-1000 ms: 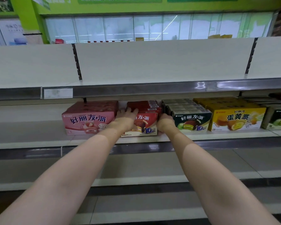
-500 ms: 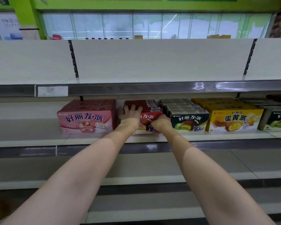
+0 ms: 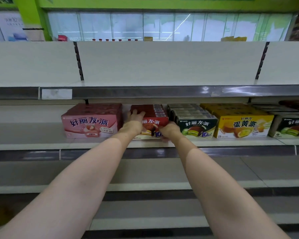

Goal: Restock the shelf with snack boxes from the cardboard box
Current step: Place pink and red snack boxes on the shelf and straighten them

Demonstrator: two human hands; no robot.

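Observation:
A red snack box [image 3: 152, 124] stands at the front of the middle shelf [image 3: 41, 144], with more red boxes in a row behind it. My left hand [image 3: 134, 122] lies over its top left corner, fingers spread on the lid. My right hand [image 3: 169, 131] presses against its lower right corner. The pink snack box [image 3: 91, 122] sits just left of it, and a green snack box [image 3: 196, 126] just right. The cardboard box is not in view.
A yellow snack box [image 3: 243, 125] and another green box [image 3: 293, 127] continue the row to the right. The upper shelf [image 3: 145, 91] overhangs the row closely. A lower shelf [image 3: 162, 185] runs under my forearms. The middle shelf's left part holds nothing.
Both hands have stayed on the red box, which has slid slightly back into line with its neighbours. My right hand has dropped to the box's lower right corner.

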